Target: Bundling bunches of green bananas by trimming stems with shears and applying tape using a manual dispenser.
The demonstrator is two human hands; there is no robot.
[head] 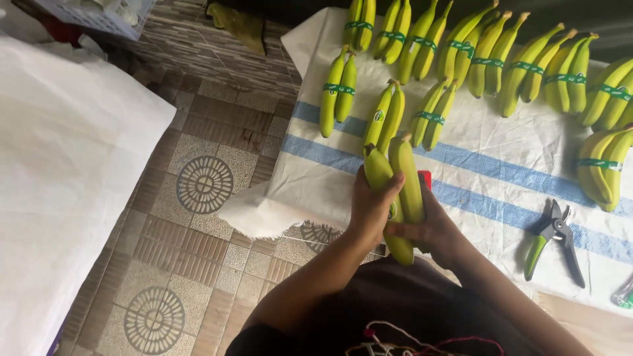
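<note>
Low in the frame's centre, the left hand (369, 207) wraps closed around a pair of green-yellow bananas (403, 178), thumb across the front. The right hand (432, 227) pinches the same pair lower down, fingers closed on its right side; a small red object (425, 178) peeks out behind. To the right lie green-handled pruning shears (554, 240) on the white cloth with blue stripes (501, 175). Across the top, banded banana pairs (422, 43) lie in rows.

You are at a fruit-packing spot in a tiled room: banded pairs of green bananas (461, 53) line a white blue-striped woven sheet (501, 171), green-handled pruning shears (552, 242) beside them.
</note>
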